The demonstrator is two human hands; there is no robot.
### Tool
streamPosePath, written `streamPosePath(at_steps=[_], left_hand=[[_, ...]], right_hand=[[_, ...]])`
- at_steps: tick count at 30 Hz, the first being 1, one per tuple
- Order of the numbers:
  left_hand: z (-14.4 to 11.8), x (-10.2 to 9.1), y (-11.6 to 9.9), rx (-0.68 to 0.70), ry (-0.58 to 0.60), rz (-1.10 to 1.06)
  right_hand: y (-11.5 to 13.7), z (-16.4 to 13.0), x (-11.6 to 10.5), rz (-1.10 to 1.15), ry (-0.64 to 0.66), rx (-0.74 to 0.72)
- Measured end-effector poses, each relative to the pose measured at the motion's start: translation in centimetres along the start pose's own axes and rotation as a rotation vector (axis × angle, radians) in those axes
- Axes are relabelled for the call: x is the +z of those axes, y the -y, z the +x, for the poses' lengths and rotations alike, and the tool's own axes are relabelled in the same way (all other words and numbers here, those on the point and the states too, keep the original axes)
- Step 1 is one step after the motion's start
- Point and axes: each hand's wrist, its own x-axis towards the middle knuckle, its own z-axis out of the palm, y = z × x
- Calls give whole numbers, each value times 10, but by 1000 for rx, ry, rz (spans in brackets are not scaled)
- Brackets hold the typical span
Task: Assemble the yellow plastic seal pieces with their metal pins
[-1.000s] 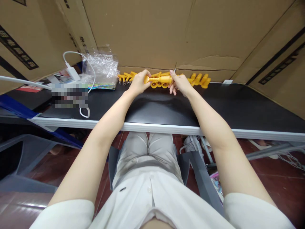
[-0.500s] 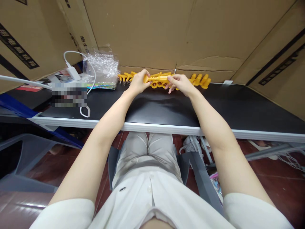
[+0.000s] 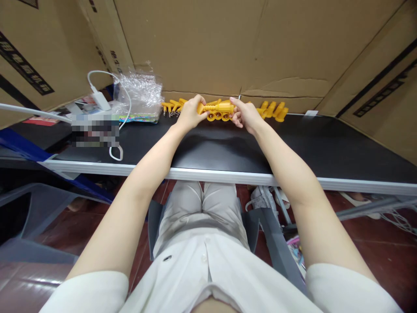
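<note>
A yellow plastic corkscrew (image 3: pixel 222 107) lies level between my hands above the back of the table, with a threaded shaft on the left and a wider ridged body on the right. My left hand (image 3: pixel 190 114) is closed around its handle end, which the fingers mostly hide. The thumb and fingers of my right hand (image 3: pixel 246 115) pinch the far end of the body. Just behind and below it, yellow round-ended pieces (image 3: pixel 217 116) stand in a row. Left of my left hand lie yellow T-shaped handles (image 3: pixel 168 106) with metal spirals. Yellow bell-shaped bodies (image 3: pixel 272 109) stand beyond my right hand.
Cardboard walls (image 3: pixel 208 48) enclose the back and sides of the black table (image 3: pixel 325 148). Clear plastic bags (image 3: pixel 138 93) lie at the left, near a white charger (image 3: pixel 101 100) and its cable. A silver edge (image 3: pixel 221 174) runs along the front, above my lap.
My right hand has shifted slightly right along the corkscrew to its body's end, uncovering more of the body. My left hand has stayed nearly still.
</note>
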Motion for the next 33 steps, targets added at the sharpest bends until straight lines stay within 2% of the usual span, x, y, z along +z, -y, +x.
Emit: streamPosePath(at_steps=[5,10,13,16,22,25,29,33], left_hand=[[0,1,0,3,-21,33],[0,2,0,20,-39,57],[0,4,1,37,-64,68],[1,6,4,37,-66,64],[5,6,12,29,-72,30],[6,3,13,12,-61,39],[4,-1,11,22,-53,43],[2,-2,4,53,-64,47]], right_hand=[[7,-1,5,56,-2,112],[14,-5,6,72,88,189],[12,-4,6,54,99,201],[6,-3,3,7,65,128],[2,-3,-12,-190,26,-230],[0,0,-17,-302,27,-350],[0,-1,-18,-370,17,-398],[9,-14,-14,-328,25,-342]])
